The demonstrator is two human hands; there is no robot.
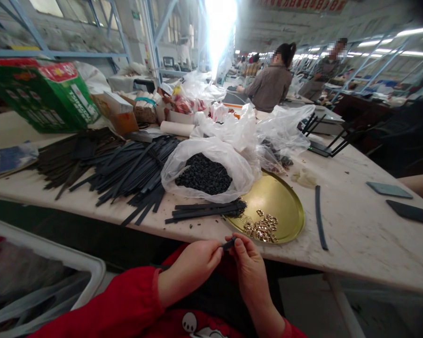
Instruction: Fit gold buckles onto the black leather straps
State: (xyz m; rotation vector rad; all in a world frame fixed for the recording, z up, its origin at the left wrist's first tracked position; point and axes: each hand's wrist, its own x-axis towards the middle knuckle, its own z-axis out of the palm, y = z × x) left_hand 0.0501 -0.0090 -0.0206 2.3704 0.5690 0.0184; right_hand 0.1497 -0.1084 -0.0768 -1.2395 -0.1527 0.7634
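Note:
Both my hands meet just below the table's front edge, pinching a dark strap end [229,243] between them. My left hand [192,267] is closed, thumb and fingers gripping the strap's left side. My right hand [246,265] pinches its tip from the right. Just beyond them lies a round gold tray [285,206] with several small gold buckles [261,229] at its near side. A bundle of dark straps [206,210] lies left of the tray. Behind that sits an open plastic bag of small black pieces [204,176].
A big heap of dark straps [109,164] covers the table's left. A single strap [319,216] lies right of the tray. Green carton [42,94] and boxes stand at back left. Other people work at far tables. A white bin [38,281] stands at lower left.

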